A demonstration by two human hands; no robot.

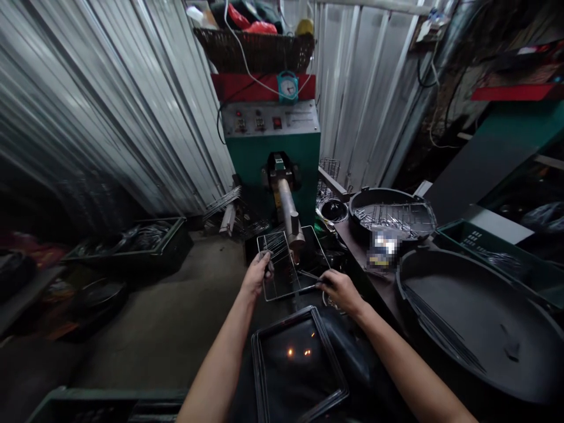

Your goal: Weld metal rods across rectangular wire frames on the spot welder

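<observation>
A rectangular wire frame is held up between my two hands, just under the metal arm of a green machine. My left hand is closed on the frame's left side. At the frame's right side my right hand is closed around a thin dark rod, whose tip points left towards the middle of the frame. Several dark rectangular wire frames lie stacked on the dark apron over my lap, and small orange sparks or reflections show inside them.
To the right are a large black basin with dark rods and a round pan with wire parts. Green crates stand at left and right. A wicker basket and blue clock sit at the machine's top.
</observation>
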